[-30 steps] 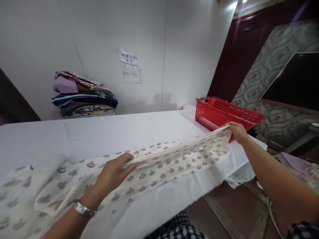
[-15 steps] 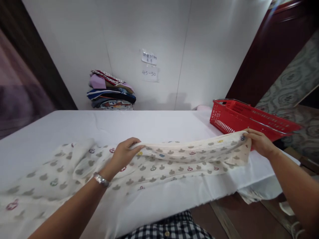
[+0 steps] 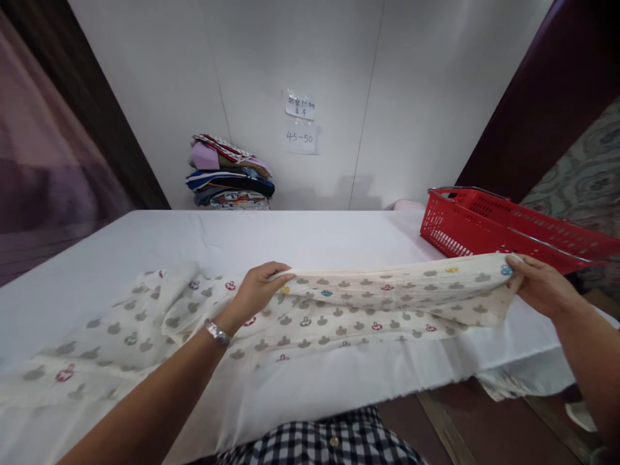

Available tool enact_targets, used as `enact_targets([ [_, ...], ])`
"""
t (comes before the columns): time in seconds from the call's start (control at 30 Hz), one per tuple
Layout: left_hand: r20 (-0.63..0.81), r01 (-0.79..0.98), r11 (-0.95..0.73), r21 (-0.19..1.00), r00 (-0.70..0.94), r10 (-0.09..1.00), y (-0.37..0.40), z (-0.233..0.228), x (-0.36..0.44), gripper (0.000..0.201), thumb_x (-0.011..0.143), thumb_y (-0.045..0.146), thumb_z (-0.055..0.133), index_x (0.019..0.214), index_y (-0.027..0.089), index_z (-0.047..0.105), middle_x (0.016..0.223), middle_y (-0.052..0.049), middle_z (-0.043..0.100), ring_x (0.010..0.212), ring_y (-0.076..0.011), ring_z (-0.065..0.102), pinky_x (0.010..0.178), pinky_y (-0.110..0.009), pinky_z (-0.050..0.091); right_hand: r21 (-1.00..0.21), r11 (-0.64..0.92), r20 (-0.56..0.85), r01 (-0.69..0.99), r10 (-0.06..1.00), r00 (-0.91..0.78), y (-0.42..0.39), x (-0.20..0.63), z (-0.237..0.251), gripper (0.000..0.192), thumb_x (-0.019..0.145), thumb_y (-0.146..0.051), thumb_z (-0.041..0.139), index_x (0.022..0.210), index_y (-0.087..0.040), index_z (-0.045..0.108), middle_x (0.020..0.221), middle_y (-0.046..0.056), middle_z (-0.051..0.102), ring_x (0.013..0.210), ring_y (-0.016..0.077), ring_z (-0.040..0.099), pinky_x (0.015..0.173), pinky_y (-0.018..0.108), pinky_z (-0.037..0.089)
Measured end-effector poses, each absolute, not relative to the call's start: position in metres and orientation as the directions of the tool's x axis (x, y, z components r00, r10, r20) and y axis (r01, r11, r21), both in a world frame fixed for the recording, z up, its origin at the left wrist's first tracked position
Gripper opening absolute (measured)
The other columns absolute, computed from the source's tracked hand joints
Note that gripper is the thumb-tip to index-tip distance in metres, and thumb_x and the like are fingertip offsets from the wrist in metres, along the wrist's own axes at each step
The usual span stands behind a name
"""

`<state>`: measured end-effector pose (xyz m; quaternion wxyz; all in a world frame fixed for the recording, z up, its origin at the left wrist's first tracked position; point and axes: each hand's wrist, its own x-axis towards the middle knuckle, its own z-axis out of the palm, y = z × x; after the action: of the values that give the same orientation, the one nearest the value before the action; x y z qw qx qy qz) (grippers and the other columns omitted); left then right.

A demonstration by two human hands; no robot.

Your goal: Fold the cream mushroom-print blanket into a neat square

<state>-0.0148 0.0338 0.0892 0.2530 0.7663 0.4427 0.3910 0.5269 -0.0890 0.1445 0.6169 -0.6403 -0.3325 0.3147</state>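
A long cream cloth [image 3: 349, 310] printed with small grey, red and blue shapes lies across the white-covered table [image 3: 300, 239]. My left hand [image 3: 259, 292] pinches its folded upper edge near the middle; a watch sits on that wrist. My right hand [image 3: 542, 287] grips the cloth's right end near the table's right edge. Between the two hands the folded edge is held taut a little above the table. The cloth's left part lies loose and rumpled on the table.
A red plastic basket [image 3: 489, 223] stands at the table's right end, just behind my right hand. A stack of folded fabrics [image 3: 230, 181] rests against the white wall at the back. Two paper notes [image 3: 300, 123] hang on the wall. The floor lies below right.
The view has swung left. Both hands have lifted the folded edge of the cloth higher and stretched it straighter between them; grips unchanged.
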Motion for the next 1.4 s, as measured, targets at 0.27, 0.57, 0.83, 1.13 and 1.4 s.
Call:
enact_targets([
  [0.27,0.479,0.488,-0.655,0.577,0.447,0.755,0.034,0.088,-0.011,0.034,0.088,0.041,0.052,0.117,0.024,0.061,0.101,-0.004,0.065,0.09,-0.0149,0.06,0.082,-0.027,0.049,-0.978,0.047,0.158,0.204,0.804,0.573,-0.076,0.528,0.151,0.034,0.049,-0.041,0.084,0.067,-0.02,0.063,0.062,0.001,0.061,0.053,0.012,0.054,0.045,0.021,0.047],
  [0.57,0.441,0.473,-0.755,0.454,0.618,0.651,0.023,0.089,-0.007,0.028,0.093,0.034,0.044,0.108,0.027,0.067,0.11,-0.004,0.062,0.069,-0.0079,0.059,0.068,-0.022,0.049,-0.995,0.015,0.079,0.096,0.706,0.704,-0.066,0.528,0.141,0.03,0.051,-0.03,0.08,0.072,-0.02,0.061,0.057,-0.002,0.058,0.044,0.0119,0.052,0.038,0.022,0.045],
  [0.83,0.386,0.487,-0.782,0.39,0.684,0.618,0.017,0.08,-0.011,0.026,0.092,0.036,0.045,0.097,0.023,0.067,0.111,-0.005,0.061,0.062,-0.0065,0.056,0.069,-0.023,0.047,-0.996,-0.003,0.063,0.094,0.719,0.693,-0.065,0.533,0.12,0.036,0.052,-0.036,0.081,0.075,-0.02,0.058,0.053,-0.004,0.055,0.037,0.0105,0.046,0.031,0.021,0.037],
  [1.13,0.357,0.483,-0.749,0.455,0.671,0.65,0.006,0.081,-0.009,0.024,0.091,0.036,0.044,0.081,0.019,0.058,0.099,-0.005,0.062,0.07,-0.0102,0.056,0.065,-0.022,0.044,-0.996,-0.005,0.057,0.084,0.694,0.717,-0.067,0.523,0.121,0.037,0.048,-0.035,0.082,0.071,-0.02,0.057,0.053,-0.004,0.056,0.04,0.0104,0.049,0.034,0.02,0.038],
  [1.4,0.441,0.479,-0.574,0.665,0.369,0.818,0.001,0.079,-0.004,0.022,0.088,0.037,0.051,0.075,0.019,0.052,0.076,0.001,0.06,0.068,-0.0113,0.054,0.065,-0.023,0.043,-0.99,-0.017,0.091,0.139,0.672,0.735,-0.069,0.518,0.119,0.037,0.047,-0.036,0.082,0.07,-0.019,0.059,0.052,-0.003,0.057,0.04,0.0101,0.049,0.035,0.02,0.038],
])
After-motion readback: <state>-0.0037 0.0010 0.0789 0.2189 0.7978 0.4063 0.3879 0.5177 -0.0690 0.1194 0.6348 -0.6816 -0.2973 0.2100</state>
